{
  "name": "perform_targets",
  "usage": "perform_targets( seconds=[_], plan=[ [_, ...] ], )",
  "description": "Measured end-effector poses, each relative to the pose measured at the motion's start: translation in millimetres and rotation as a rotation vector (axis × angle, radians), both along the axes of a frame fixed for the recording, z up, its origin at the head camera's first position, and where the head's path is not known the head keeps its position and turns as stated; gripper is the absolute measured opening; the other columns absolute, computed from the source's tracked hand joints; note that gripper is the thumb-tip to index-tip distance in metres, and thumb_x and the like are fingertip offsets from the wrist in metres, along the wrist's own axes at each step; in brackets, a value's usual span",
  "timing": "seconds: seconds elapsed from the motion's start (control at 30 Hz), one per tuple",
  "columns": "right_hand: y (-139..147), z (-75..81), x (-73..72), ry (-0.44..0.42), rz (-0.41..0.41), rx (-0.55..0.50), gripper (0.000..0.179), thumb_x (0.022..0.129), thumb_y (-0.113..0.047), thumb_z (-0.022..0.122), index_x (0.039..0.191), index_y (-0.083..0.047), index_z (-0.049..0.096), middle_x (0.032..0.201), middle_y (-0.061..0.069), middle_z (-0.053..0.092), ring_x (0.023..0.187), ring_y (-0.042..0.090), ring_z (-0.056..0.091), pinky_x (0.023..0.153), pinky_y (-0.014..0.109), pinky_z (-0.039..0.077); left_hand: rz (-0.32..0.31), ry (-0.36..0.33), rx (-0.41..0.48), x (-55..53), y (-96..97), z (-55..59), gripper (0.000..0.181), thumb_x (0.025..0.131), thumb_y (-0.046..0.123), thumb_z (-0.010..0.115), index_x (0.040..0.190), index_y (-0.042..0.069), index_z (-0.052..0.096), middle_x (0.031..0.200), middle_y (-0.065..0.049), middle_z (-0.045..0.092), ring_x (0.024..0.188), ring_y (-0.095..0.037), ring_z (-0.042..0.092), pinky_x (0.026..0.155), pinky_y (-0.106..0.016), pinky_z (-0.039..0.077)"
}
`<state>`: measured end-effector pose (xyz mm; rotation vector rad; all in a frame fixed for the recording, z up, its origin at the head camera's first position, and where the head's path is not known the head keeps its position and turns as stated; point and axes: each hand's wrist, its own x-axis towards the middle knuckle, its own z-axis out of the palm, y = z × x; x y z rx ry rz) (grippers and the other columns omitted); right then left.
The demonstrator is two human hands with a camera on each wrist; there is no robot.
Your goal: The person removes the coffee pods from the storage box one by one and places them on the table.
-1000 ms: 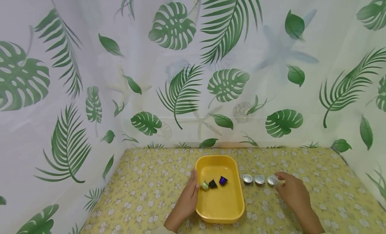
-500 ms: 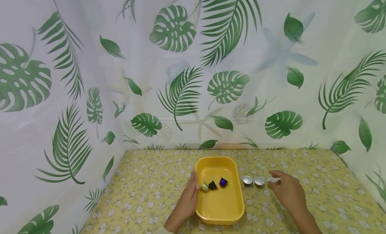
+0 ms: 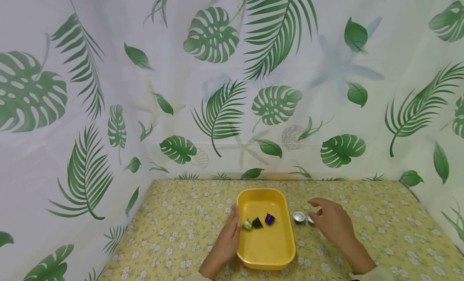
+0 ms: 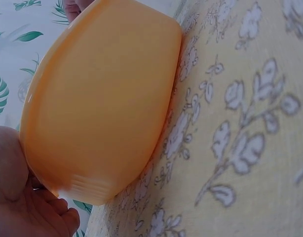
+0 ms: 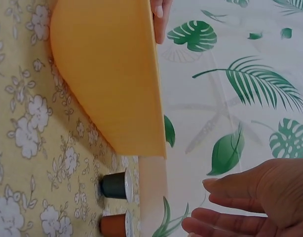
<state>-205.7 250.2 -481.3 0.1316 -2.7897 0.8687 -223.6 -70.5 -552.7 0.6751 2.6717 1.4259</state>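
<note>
My left hand (image 3: 226, 234) grips the left rim of a yellow plastic tray (image 3: 266, 266). A light green coffee capsule (image 3: 247, 224), a black one (image 3: 257, 222) and a dark blue one (image 3: 270, 219) lie inside it. My right hand (image 3: 333, 222) hovers right of the tray, thumb and fingers apart, with nothing seen between them. Beside the tray stand two foil-topped capsules, one silver lid (image 3: 299, 217) fully visible, the other lid (image 3: 310, 220) partly behind my fingers. The right wrist view shows their dark green body (image 5: 114, 185) and brown body (image 5: 116, 225). A third foil-topped capsule is hidden.
A yellow floral cloth (image 3: 181, 232) covers the table. Leaf-patterned white curtain (image 3: 224, 112) hangs behind the table and along both sides.
My right hand has moved left from the outermost foil-topped capsule to over the middle one, covering part of the row. The left hand stays on the tray, and its capsules lie as before.
</note>
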Motion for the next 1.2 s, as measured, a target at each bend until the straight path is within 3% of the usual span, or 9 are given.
perform_targets(
  seconds=[0.33, 0.77, 1.2],
  plan=[
    [-20, 12.4, -7.2, -0.063, 0.068, 0.017, 0.035, 0.091, -0.016, 0.077, 0.123, -0.005, 0.072, 0.115, 0.014, 0.073, 0.081, 0.019, 0.069, 0.053, 0.029, 0.054, 0.008, 0.003, 0.004, -1.3, 0.3, -1.8, 0.054, 0.113, 0.016, 0.028, 0.161, 0.001, 0.007, 0.168, -0.009, 0.0, 0.155, -0.033, 0.008, 0.123, -0.053, 0.012],
    [-43, 29.2, -14.3, 0.018, 0.147, 0.123, 0.031, 0.089, -0.018, 0.08, 0.118, -0.009, 0.074, 0.106, 0.007, 0.075, 0.072, 0.012, 0.065, 0.05, 0.025, 0.05, 0.005, 0.01, 0.009, -1.3, 0.9, -0.3, 0.054, 0.114, 0.016, 0.027, 0.161, 0.0, 0.007, 0.167, -0.011, 0.0, 0.154, -0.035, 0.008, 0.123, -0.054, 0.013],
    [-71, 30.2, -24.2, -0.078, 0.193, 0.115, 0.032, 0.089, -0.017, 0.081, 0.118, -0.006, 0.074, 0.102, 0.006, 0.074, 0.072, 0.011, 0.062, 0.053, 0.025, 0.051, -0.004, -0.006, 0.016, -2.1, 0.6, -1.9, 0.054, 0.114, 0.018, 0.025, 0.161, 0.0, 0.005, 0.168, -0.011, -0.001, 0.155, -0.033, 0.006, 0.123, -0.054, 0.011]
  ],
)
